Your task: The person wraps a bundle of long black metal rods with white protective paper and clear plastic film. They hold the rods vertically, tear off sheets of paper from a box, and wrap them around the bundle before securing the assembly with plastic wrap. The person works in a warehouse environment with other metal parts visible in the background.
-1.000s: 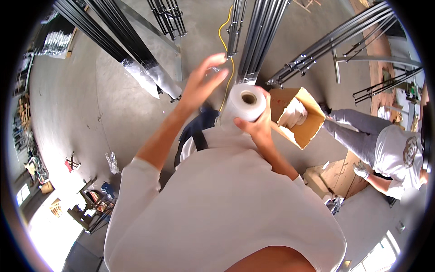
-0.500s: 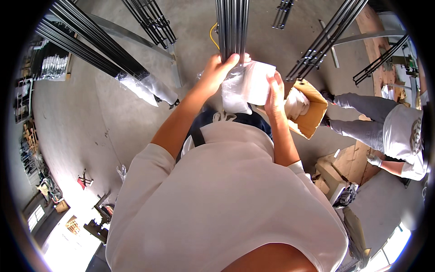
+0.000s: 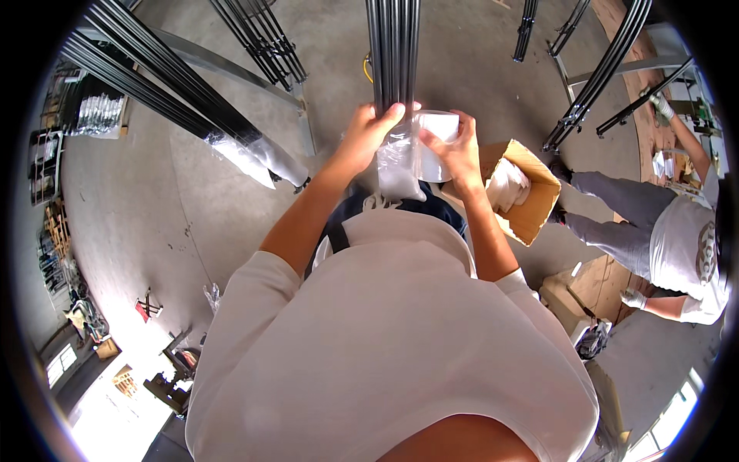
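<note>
A bundle of black tubes hangs in front of me, running up past the top edge of the view. My left hand is closed around it, thumb across the front. Below that grip, the bundle's end is covered in clear plastic film with white padding. Just right of it, my right hand grips a whitish roll of clear film, its thumb and fingers bent over the roll. The roll sits right against the wrapped end.
An open cardboard box with white packets stands to the right. Wrapped tube bundles hang at the left, others at the upper right. A gloved co-worker stands at the right, one hand near hanging tubes. A metal frame bar crosses behind.
My right hand has shifted its grip on the film roll, which has turned. My left hand stays on the tubes. The co-worker has reached out an arm, and the hanging tubes at the upper right have shifted.
</note>
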Action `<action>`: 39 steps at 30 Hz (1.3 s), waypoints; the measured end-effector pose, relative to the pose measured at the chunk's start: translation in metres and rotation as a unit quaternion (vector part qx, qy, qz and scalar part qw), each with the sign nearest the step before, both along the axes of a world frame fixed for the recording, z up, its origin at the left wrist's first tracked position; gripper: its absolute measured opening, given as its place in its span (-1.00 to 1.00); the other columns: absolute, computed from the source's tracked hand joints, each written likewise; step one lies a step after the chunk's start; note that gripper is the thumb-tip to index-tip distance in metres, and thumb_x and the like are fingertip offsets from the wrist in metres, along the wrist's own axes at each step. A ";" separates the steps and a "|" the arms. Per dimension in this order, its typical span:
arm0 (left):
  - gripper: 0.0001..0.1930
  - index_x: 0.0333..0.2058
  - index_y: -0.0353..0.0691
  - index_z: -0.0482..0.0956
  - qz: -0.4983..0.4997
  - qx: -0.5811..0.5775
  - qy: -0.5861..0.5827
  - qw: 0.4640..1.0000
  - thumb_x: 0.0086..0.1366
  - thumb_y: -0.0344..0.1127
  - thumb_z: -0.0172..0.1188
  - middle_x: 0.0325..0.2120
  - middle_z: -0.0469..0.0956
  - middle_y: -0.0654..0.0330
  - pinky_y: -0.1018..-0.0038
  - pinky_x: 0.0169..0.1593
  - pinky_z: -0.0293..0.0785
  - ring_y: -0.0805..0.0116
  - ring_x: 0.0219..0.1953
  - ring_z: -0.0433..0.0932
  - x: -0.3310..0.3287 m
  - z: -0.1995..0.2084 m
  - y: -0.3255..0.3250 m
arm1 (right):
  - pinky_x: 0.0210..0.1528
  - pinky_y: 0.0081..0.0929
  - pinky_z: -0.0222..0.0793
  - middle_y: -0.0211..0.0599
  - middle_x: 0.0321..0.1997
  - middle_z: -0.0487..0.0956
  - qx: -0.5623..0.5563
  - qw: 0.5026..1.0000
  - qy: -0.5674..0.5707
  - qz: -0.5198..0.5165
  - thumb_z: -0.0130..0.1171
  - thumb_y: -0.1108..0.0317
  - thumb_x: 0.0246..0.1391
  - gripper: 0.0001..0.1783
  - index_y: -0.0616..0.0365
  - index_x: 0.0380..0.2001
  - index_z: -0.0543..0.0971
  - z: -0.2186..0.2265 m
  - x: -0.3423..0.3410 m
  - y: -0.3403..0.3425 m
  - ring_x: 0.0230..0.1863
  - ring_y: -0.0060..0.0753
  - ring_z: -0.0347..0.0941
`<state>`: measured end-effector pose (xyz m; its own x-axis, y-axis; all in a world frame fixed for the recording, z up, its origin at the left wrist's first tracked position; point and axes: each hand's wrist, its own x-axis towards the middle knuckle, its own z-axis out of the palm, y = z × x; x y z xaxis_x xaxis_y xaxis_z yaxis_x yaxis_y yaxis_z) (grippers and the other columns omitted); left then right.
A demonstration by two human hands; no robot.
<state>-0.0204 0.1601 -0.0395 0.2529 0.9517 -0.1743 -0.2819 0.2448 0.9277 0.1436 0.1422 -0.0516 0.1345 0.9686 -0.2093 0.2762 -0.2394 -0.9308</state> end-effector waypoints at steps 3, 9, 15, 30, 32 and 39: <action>-0.71 -0.26 -0.36 0.51 0.013 0.020 0.019 1.000 0.22 -0.22 0.03 -0.40 0.51 0.27 0.59 -0.21 0.32 0.57 -0.33 0.42 -0.002 -0.003 0.000 | -0.14 -0.41 0.35 -0.02 -0.21 0.45 -0.006 0.997 0.059 0.040 0.42 0.14 -0.42 -0.07 0.34 -0.03 0.14 -0.006 0.003 0.002 -0.19 -0.26 0.44; -0.74 -0.29 -0.38 0.52 0.032 0.035 0.028 0.999 0.20 -0.27 0.05 -0.41 0.52 0.26 0.60 -0.24 0.34 0.56 -0.35 0.43 -0.001 -0.002 0.002 | -0.11 -0.38 0.35 0.00 -0.22 0.45 0.002 0.998 -0.055 0.003 0.43 0.17 -0.47 -0.07 0.29 -0.03 0.14 0.004 -0.008 -0.002 -0.19 -0.17 0.44; -0.77 -0.33 -0.38 0.53 -0.002 -0.015 0.005 1.000 0.16 -0.30 0.10 -0.44 0.52 0.25 0.61 -0.22 0.32 0.56 -0.37 0.43 -0.008 -0.006 0.005 | -0.09 -0.45 0.32 -0.11 -0.17 0.40 0.005 0.997 0.080 0.000 0.45 0.23 -0.52 -0.07 0.32 -0.03 0.22 -0.008 0.011 -0.001 -0.14 -0.31 0.35; -0.73 -0.25 -0.27 0.47 -0.096 0.316 0.599 0.729 0.17 -0.20 0.07 -0.04 0.31 0.14 0.34 0.04 0.14 0.33 0.04 0.19 -0.060 0.029 0.014 | -0.09 -0.66 0.21 -0.39 -0.26 0.42 -0.185 0.794 0.480 0.325 0.23 0.38 -0.46 -0.37 0.18 -0.13 0.39 -0.072 -0.069 0.074 -0.19 -0.52 0.33; -0.36 0.06 -0.22 0.16 -0.013 0.251 0.530 0.810 0.03 -0.19 0.21 0.10 0.09 0.07 0.28 0.15 -0.03 0.23 0.17 -0.03 -0.072 0.008 -0.007 | -0.16 -0.66 0.27 -0.41 -0.28 0.44 -0.172 0.784 0.488 0.342 0.27 0.34 -0.46 -0.38 0.19 -0.15 0.41 -0.058 -0.070 0.074 -0.25 -0.55 0.36; -0.09 0.12 -0.25 0.01 0.044 -0.022 0.026 0.998 -0.19 -0.34 0.37 -0.03 0.28 0.21 0.48 0.09 0.14 0.40 0.03 0.25 -0.067 -0.058 -0.030 | 0.05 -0.53 0.15 -0.28 -0.11 0.42 -0.154 0.783 0.493 0.347 0.25 0.22 -0.34 -0.29 0.23 -0.02 0.33 -0.061 -0.079 0.068 -0.06 -0.44 0.32</action>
<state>-0.0872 0.1299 -0.0974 0.1590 0.9608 -0.2273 -0.2551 0.2624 0.9306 0.0648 0.2099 -0.1127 -0.7755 0.6202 -0.1179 -0.3777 -0.6055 -0.7005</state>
